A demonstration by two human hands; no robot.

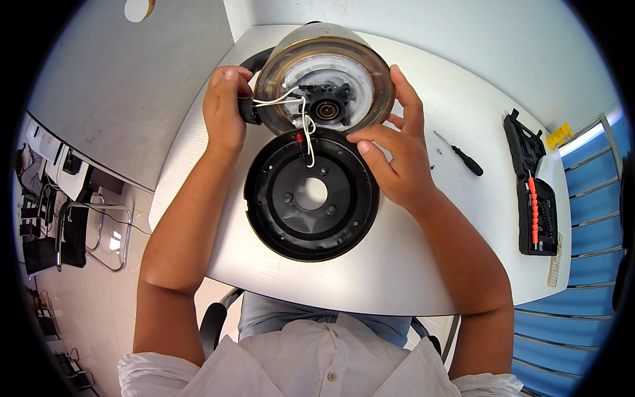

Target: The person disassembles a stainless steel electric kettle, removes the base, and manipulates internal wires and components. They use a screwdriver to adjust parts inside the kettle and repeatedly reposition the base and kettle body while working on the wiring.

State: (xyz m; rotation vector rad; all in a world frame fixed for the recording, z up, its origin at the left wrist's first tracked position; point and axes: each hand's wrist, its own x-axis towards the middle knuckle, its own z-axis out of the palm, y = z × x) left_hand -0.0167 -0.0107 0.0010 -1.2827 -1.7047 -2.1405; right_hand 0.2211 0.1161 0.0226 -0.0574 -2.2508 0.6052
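Kettle (324, 71) tipped at 12 o'clock: round rim, chalky white underside. Left hand (225, 109) curled round its black handle (259, 61); right hand (399, 153), fingers spread, at its 3 o'clock rim. Ridged black disc (311, 228) at its 6 o'clock, white wires (278, 102) between. Yellow packet (560, 136), 2 o'clock; print unreadable.

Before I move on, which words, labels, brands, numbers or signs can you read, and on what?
None is readable.
Small yellow rectangular tag, upper right: dark marks, too small to read.
Pale narrow strip on the white table, right edge: marks too small.
Round black plastic base: no readable lettering.
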